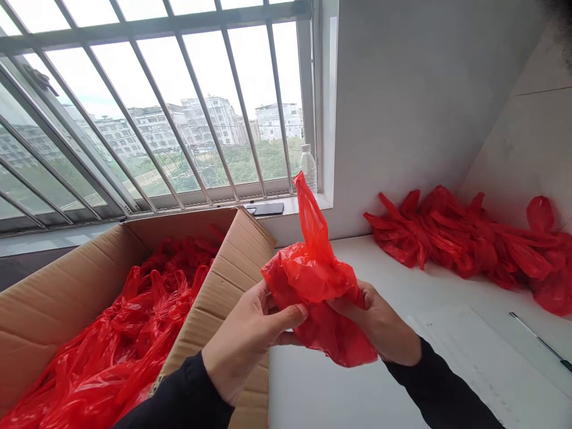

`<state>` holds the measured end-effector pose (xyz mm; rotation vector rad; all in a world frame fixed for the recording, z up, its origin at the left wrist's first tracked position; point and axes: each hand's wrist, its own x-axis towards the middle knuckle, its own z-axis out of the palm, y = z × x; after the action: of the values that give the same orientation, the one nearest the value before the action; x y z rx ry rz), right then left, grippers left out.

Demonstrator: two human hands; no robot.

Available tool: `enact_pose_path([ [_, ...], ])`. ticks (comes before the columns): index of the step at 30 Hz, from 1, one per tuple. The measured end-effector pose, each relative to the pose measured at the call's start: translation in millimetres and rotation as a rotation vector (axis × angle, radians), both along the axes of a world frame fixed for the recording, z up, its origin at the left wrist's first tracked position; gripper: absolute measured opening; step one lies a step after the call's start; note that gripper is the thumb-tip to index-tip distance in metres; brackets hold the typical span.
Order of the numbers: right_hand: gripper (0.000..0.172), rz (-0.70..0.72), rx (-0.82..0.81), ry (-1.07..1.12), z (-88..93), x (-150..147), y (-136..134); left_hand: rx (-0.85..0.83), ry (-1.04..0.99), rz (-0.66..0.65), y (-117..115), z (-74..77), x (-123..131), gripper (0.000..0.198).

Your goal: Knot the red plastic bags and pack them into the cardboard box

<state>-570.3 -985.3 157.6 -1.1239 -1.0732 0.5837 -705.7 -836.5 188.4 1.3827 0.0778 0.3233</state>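
A crumpled red plastic bag [317, 280] is held up in front of me between both hands, one handle loop pointing upward. My left hand [261, 325] grips its left side, the thumb pressed on the front. My right hand [373, 319] is closed on the right side, its thumb over the plastic and the other fingers partly hidden behind. The bag's lower part hangs down over the white tabletop [308, 393]. Whether anything is inside the bag, I cannot tell.
On the left stands an open cardboard box [232, 262] full of red plastic bags [134, 322]. More red bags [465, 238] lie heaped along the wall at right. A pen [540, 339] rests on the table. The barred window's sill holds a phone-like dark object [268, 208] and a plastic bottle [307, 167].
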Motion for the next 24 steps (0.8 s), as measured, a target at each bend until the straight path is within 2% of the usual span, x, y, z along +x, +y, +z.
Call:
enact_pose_path([
  [6,0.023,0.011,-0.058,-0.138,0.5,-3.5,-1.9,0.056,0.011,0.048,0.3,1.3,-1.1,0.051],
  [9,0.021,-0.021,-0.029,-0.09,0.1,-4.2,-1.3,0.061,0.0,0.052,-0.8,1.7,-0.8,0.048],
  [13,0.021,-0.075,0.061,-0.029,-3.5,-1.1,0.8,0.086,-0.064,-0.014,-1.4,-2.3,2.3,0.054],
  [15,0.023,-0.083,0.06,-0.027,-4.9,0.7,1.5,0.093,-0.071,-0.041,-1.0,-4.2,3.9,0.056],
  [24,0.024,-0.077,0.045,0.058,-1.0,-1.4,0.5,0.084,-0.012,-0.015,0.7,-1.2,1.6,0.05],
])
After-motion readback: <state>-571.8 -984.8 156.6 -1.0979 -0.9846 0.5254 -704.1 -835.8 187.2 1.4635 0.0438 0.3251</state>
